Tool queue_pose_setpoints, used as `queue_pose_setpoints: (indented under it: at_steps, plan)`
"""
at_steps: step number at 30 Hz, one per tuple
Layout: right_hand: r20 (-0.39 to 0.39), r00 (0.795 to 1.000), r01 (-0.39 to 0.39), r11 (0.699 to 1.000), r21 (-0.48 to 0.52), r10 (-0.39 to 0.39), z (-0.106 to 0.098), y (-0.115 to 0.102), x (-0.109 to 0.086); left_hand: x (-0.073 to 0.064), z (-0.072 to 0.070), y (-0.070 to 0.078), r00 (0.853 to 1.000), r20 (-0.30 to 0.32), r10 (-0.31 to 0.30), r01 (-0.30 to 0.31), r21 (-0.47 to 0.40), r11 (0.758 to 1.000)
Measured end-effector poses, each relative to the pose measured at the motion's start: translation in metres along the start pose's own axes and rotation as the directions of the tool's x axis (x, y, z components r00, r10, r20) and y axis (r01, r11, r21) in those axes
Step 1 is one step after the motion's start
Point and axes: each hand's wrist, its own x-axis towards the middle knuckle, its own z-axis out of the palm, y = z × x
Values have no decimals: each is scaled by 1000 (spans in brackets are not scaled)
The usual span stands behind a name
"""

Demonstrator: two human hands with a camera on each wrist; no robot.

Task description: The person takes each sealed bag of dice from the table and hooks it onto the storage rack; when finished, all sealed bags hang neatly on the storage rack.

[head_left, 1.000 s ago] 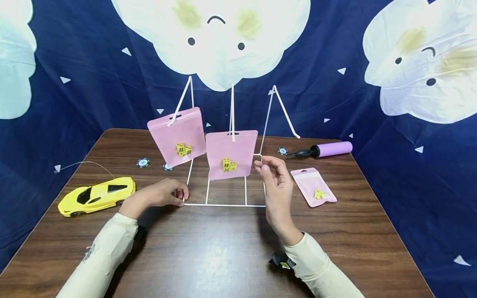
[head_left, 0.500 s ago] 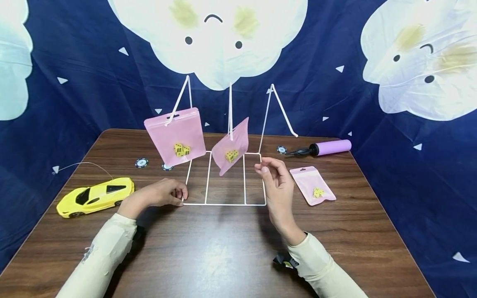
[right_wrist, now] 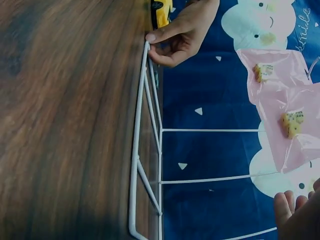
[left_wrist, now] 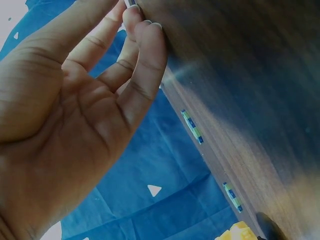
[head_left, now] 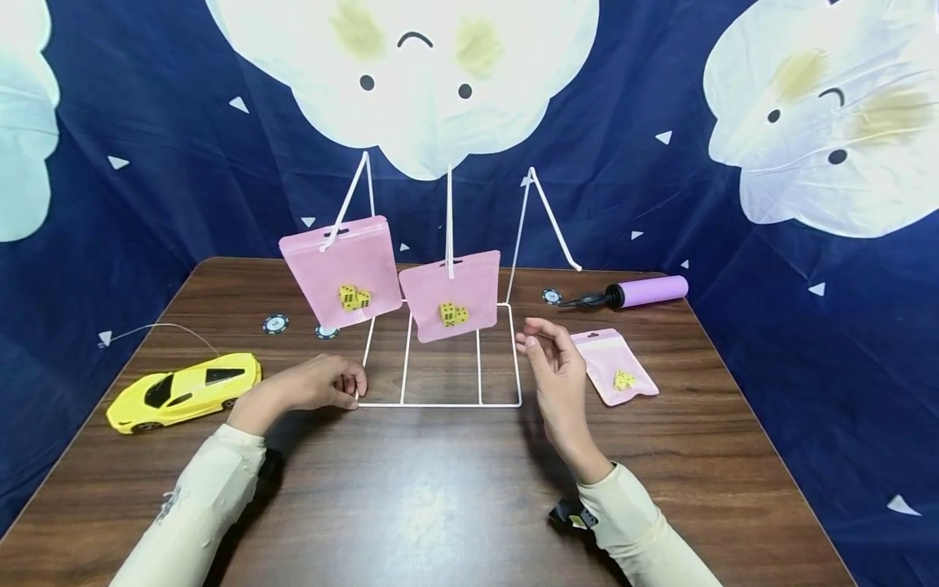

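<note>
My left hand (head_left: 311, 383) pinches the front left corner of a white wire display rack (head_left: 440, 405); the right wrist view shows thumb and fingers on that corner of the rack (right_wrist: 135, 125). A pink zip bag (head_left: 311, 273) with yellow dice hangs on the rack's left hook. On the middle hook another pink zip bag (head_left: 423, 302) with dice hangs slightly tilted. The right hook (head_left: 555, 218) carries nothing. My right hand (head_left: 563, 395), fingers loosely bent, holds nothing just right of the rack. Beside it a third pink bag (head_left: 609, 359) with dice lies on the table.
A yellow toy car (head_left: 187, 391) stands at the left of the wooden table (head_left: 411, 505). Poker chips (head_left: 275, 324) lie behind the left hand. At the back right lies a purple hand pump (head_left: 651, 292), with another chip (head_left: 551, 297) beside its nozzle.
The middle bag was turned sideways half a second ago and now faces forward again, tilted. My right hand has drifted right, away from the rack. My left hand stays on the corner.
</note>
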Motion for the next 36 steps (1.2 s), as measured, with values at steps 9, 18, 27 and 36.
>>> queue_pose_setpoints:
  at_steps: [9, 18, 27, 36]
  plan:
    - [-18, 999, -27, 999, -23, 26, -8, 9, 2, -1, -3, 3, 1000, 1, -15, 15, -2, 1000]
    - [-33, 997, -75, 996, -52, 74, -16, 11, 2, -2, -2, 4, 1000, 4, -6, 6, 3, 1000]
    - [-31, 996, -85, 993, -84, 82, -33, 15, 2, -2, -2, 4, 1000, 9, -20, 20, -13, 1000]
    - [-70, 990, -133, 983, -126, 125, -49, 17, 5, -1, -2, 2, 1000, 3, -9, 9, -12, 1000]
